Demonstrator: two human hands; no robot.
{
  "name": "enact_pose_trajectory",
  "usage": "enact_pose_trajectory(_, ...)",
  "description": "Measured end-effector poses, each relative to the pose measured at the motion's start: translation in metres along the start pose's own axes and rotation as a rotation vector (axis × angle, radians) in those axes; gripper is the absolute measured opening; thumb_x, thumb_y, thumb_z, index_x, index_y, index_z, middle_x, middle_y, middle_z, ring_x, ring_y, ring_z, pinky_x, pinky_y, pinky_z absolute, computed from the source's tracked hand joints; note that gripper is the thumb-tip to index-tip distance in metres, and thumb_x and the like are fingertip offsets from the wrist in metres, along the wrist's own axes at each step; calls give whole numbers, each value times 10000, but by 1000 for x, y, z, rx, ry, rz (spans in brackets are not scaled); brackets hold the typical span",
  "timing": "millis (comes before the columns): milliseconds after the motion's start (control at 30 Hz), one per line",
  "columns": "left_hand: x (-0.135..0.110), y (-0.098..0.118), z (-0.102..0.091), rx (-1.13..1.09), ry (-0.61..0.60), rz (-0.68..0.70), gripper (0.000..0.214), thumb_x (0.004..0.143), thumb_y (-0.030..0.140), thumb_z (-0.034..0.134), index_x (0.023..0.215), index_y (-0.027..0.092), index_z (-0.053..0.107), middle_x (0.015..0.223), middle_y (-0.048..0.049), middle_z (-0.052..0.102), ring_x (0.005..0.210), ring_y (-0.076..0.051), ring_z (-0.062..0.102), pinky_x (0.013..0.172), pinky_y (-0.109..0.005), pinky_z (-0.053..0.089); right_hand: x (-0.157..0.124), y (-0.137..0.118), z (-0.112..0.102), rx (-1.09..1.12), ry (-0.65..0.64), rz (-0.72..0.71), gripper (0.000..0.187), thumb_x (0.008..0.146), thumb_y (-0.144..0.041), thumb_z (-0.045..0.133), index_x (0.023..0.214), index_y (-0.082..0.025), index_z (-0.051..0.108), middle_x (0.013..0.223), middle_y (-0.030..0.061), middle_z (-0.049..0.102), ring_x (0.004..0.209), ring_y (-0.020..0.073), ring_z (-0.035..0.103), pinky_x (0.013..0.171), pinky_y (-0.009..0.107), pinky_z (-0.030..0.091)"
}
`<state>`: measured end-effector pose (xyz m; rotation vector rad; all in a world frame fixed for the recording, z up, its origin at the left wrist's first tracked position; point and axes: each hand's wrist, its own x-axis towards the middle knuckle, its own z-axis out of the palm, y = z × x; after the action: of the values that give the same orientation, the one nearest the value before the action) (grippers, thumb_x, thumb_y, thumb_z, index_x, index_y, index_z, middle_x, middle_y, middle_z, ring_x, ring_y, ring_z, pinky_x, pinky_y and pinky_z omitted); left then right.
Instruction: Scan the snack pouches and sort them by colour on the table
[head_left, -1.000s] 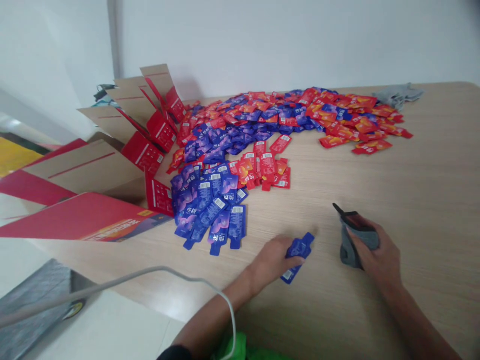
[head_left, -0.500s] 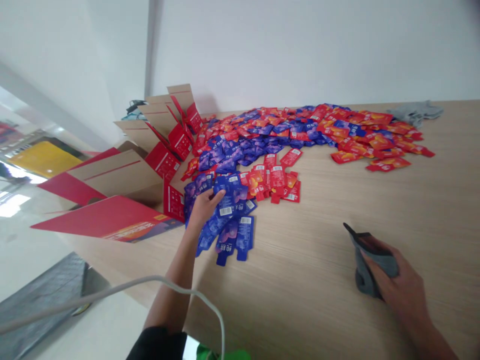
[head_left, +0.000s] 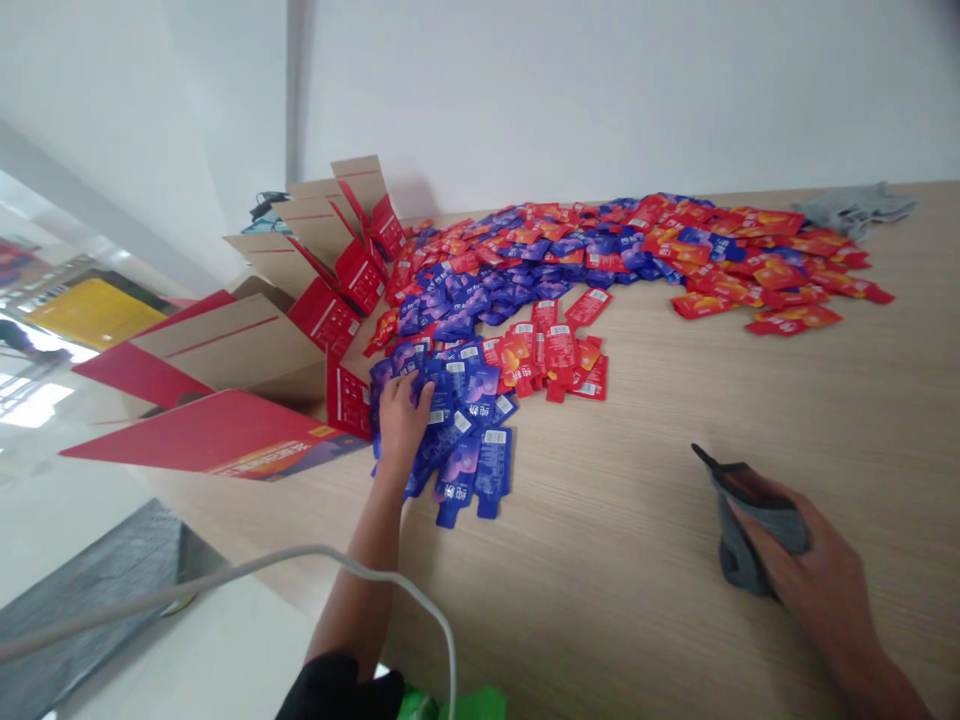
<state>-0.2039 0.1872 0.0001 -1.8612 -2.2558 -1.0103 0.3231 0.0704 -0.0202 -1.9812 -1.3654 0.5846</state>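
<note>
My left hand [head_left: 403,418] rests on a heap of flat blue and purple packets [head_left: 459,470], its bent fingers over the left part and its thumb apart from them at the edge of one packet. Many of these packets show white barcode labels. In my right hand [head_left: 821,570] is a folded grey cloth-like piece with a black edge [head_left: 746,545], held above the table at the right. Beside the blue heap lies a smaller group of red packets [head_left: 559,350], some with orange fruit pictures.
A long mixed pile of red and blue packets [head_left: 540,245] runs along the wall. Open red cartons [head_left: 319,310] with raised flaps line the left table edge. A grey cloth [head_left: 859,207] lies at the far right. A white cable [head_left: 322,550] crosses in front of my left forearm.
My left hand has drawn slightly left, and its thumb no longer lies across the blue packet's face. My right hand still grips the grey piece. The view has shifted a little.
</note>
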Motion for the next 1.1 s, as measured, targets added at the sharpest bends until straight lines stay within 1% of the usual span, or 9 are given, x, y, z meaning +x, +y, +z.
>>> enact_pose_trajectory(233, -32, 7, -3, 25, 38, 102, 399, 1049, 458, 557, 1327, 188, 653, 1327, -143, 617, 1266, -298, 584, 1122, -469, 453, 2, 8, 4, -15, 26, -27, 549, 806, -630, 643, 1242, -299, 686, 1194, 86, 756, 1186, 394, 695, 1011, 537, 532)
enact_pose_trajectory(333, -52, 24, -8, -7, 104, 147, 372, 1058, 422, 561, 1339, 192, 641, 1354, -150, 592, 1296, -303, 559, 1138, -487, 438, 3, 12, 6, -9, 26, -49, 573, 826, -630, 638, 1272, -273, 685, 1229, 87, 749, 1190, 364, 688, 1020, 486, 519)
enact_pose_trajectory(433, -72, 62, -12, -133, 81, 227, 314, 1066, 368, 566, 1324, 204, 637, 1314, -138, 593, 1266, -274, 573, 1115, -456, 464, 4, 16, 8, -11, 28, -59, 580, 834, -643, 634, 1258, -251, 694, 1218, 97, 754, 1156, 349, 700, 997, 461, 529)
enact_pose_trajectory(600, -80, 156, 1, -408, -198, 561, 212, 1076, 344, 557, 1183, 188, 653, 1077, -94, 681, 1037, -208, 658, 921, -332, 538, 5, 17, 11, 46, 10, -115, 640, 824, -693, 638, 1272, -239, 690, 1191, 109, 770, 1089, 350, 727, 990, 495, 552)
enact_pose_trajectory(667, -66, 195, 19, -393, -290, 704, 263, 1092, 384, 517, 1015, 182, 667, 941, -68, 694, 893, -183, 672, 825, -299, 531, 5, 17, 10, 62, 21, -134, 603, 847, -670, 634, 1271, -245, 689, 1210, 105, 770, 1115, 352, 724, 1005, 514, 554)
enact_pose_trajectory(733, -42, 232, 46, -224, -397, 806, 385, 1110, 436, 453, 903, 192, 668, 851, -48, 683, 822, -176, 672, 768, -291, 513, 5, 17, 10, 82, 13, -146, 567, 863, -635, 638, 1270, -243, 689, 1231, 103, 768, 1136, 353, 723, 1011, 519, 559)
enact_pose_trajectory(833, 6, 273, 94, 37, -484, 824, 377, 1114, 447, 429, 1009, 197, 691, 971, -61, 712, 929, -194, 693, 782, -291, 520, 5, 20, 9, 118, -17, -165, 554, 867, -599, 653, 1284, -235, 686, 1231, 99, 773, 1121, 340, 736, 994, 485, 580)
enact_pose_trajectory(933, 55, 298, 141, 121, -437, 790, 229, 1055, 327, 567, 1088, 144, 701, 1103, -122, 704, 1087, -245, 674, 921, -340, 530, 7, 24, 12, 135, -38, -177, 547, 867, -577, 654, 1287, -228, 686, 1250, 97, 773, 1142, 327, 736, 988, 446, 591)
enact_pose_trajectory(1100, 118, 313, 201, 226, -292, 674, 320, 1015, 320, 654, 1237, 91, 660, 1260, -172, 651, 1216, -293, 622, 1028, -444, 529, 13, 32, 19, 150, -74, -207, 547, 860, -567, 663, 1285, -224, 702, 1276, 99, 769, 1167, 305, 737, 986, 387, 599)
